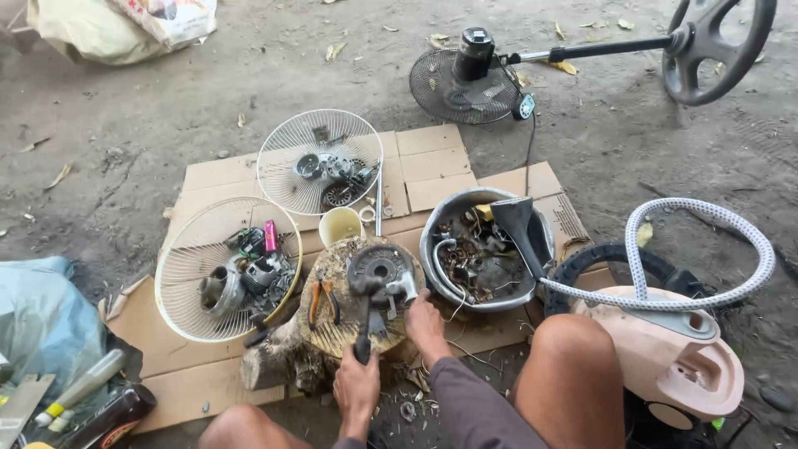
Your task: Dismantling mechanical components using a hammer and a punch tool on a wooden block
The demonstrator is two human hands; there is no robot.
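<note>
Your knees frame the bottom of the head view, and just beyond them your left hand (357, 389) is clenched around the handle of a hammer (366, 312) whose long axis runs straight away from you, head resting up on the motor part (381, 268). That round, dark metal piece sits on top of a tree stump (332, 333) that serves as your worktop, directly ahead of the left grip and a little to the right. Your right hand (426, 326) is the nearer one to it: fingers curled down against the stump's right edge, touching the lower right of the part; whether it pinches something small you cannot tell. Orange-handled pliers (320, 301) lie on the stump just left of the hammer handle, close enough to be brushed. To the right, a metal bowl (440, 218) full of wire scraps presses up near the stump, so room on that side is tight. Left of the stump a fan grille (179, 287) heaped with parts also crowds in. A pale cup (339, 224) stands just behind the stump. Open room lies mostly toward you, over the cardboard (208, 175) between your knees.
</note>
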